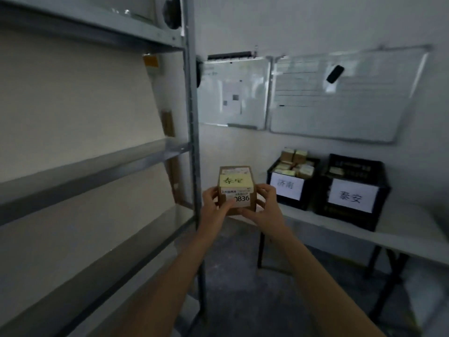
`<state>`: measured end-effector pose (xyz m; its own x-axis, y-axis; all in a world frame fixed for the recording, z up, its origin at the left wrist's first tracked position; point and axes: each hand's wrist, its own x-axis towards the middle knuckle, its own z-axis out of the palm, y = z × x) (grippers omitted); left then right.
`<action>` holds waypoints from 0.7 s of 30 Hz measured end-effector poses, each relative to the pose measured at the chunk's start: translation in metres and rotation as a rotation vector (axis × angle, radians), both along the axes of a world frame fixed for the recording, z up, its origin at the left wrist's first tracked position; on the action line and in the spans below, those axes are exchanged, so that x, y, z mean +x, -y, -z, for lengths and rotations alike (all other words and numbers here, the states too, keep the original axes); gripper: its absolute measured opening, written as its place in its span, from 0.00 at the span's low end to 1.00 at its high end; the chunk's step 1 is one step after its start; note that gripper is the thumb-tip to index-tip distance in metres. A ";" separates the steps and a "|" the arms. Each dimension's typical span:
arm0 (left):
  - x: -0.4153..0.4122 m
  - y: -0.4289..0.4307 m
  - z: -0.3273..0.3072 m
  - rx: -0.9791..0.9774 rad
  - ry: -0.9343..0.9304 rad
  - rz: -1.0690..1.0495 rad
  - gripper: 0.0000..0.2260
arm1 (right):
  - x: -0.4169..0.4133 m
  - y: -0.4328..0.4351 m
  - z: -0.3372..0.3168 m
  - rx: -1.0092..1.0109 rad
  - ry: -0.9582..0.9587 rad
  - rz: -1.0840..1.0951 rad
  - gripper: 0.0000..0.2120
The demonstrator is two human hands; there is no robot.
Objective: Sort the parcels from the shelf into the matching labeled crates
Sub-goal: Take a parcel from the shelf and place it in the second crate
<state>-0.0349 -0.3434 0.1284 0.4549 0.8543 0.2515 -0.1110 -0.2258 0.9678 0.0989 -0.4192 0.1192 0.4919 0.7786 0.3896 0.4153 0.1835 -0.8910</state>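
A small brown cardboard parcel with a yellow note reading 泰安 and a white label ending in 0836 is held up in front of me. My left hand grips its left side, thumb across the label. My right hand grips its right side and underside. Two black crates stand on a white table at the right: the left crate, labelled 济南, holds several parcels; the right crate is labelled 泰安, with one pale item visible through its back wall.
A grey metal shelf rack fills the left, its post just left of the parcel. The white folding table has black legs. Two whiteboards hang on the far wall. Grey floor lies below my arms.
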 end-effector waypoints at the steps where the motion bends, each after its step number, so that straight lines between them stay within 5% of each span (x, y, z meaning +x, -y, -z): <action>1: 0.022 0.004 0.000 0.030 -0.020 0.035 0.20 | 0.018 0.011 -0.001 0.017 -0.010 0.037 0.32; 14: 0.293 0.010 0.028 0.233 -0.221 0.404 0.49 | 0.247 0.060 0.020 -0.027 0.045 0.480 0.50; 21: 0.447 -0.033 0.043 0.357 -0.206 0.467 0.37 | 0.381 0.027 0.035 -0.112 0.150 0.586 0.45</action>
